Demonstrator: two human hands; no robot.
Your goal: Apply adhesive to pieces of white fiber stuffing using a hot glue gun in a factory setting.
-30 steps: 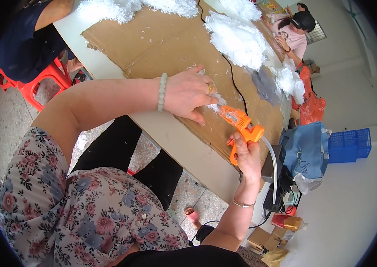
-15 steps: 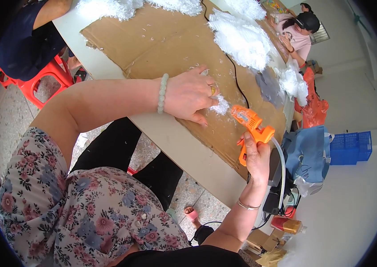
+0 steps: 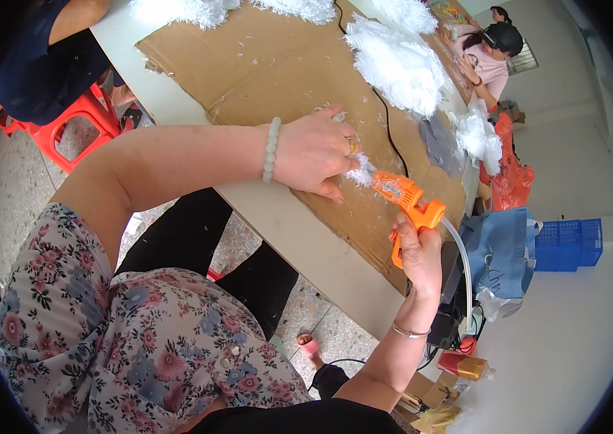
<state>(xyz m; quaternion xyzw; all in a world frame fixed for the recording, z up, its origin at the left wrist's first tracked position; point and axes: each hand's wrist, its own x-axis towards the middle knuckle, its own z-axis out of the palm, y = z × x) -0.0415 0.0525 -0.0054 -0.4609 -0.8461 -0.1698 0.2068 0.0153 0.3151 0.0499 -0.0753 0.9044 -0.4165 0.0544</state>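
Observation:
My left hand [image 3: 317,153], with a bead bracelet and a ring, rests on the brown cardboard sheet [image 3: 277,83]. Its fingers are curled over a tuft of white shredded, fringe-like material [image 3: 361,171], part of which sticks out past the knuckles. In my right hand [image 3: 420,253] is an orange hot glue gun [image 3: 409,200], gripped by the handle. Its nose meets the edge of the tuft; whether the tip touches it I cannot tell. A clear glue stick [image 3: 466,260] curves down from the gun's back.
Heaps of white fringe [image 3: 397,65] lie on the cardboard, with a dark cord [image 3: 387,123] running beside them. A grey sheet [image 3: 440,145] is at the right. Beyond hang a red bag [image 3: 513,170] and a blue bag [image 3: 496,249]. One person sits on a red stool [image 3: 75,134]; others work at the far end.
The glue gun has come slightly closer to the tuft, and its nose now meets the white strands. My left hand keeps its hold. The whole view has shifted a little.

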